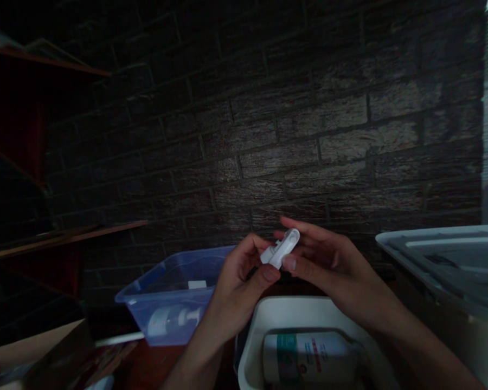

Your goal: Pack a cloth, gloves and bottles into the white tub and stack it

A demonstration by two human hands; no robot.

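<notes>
Both my hands meet in the middle of the view, in front of a dark brick wall. My right hand [325, 257] pinches a small white plastic pump head [282, 248] between thumb and fingers. My left hand [239, 276] is closed on the lower left end of the same white piece. Just below them, a white tub [252, 346] holds a white bottle [309, 357] with a green and red label, lying on its side.
A translucent blue bin [171, 287] at the left holds a white pump bottle [173, 319]. A grey lidded tub [443, 260] stands at the right. Wooden shelves [65, 235] line the left wall. A cardboard box [32, 352] sits at bottom left.
</notes>
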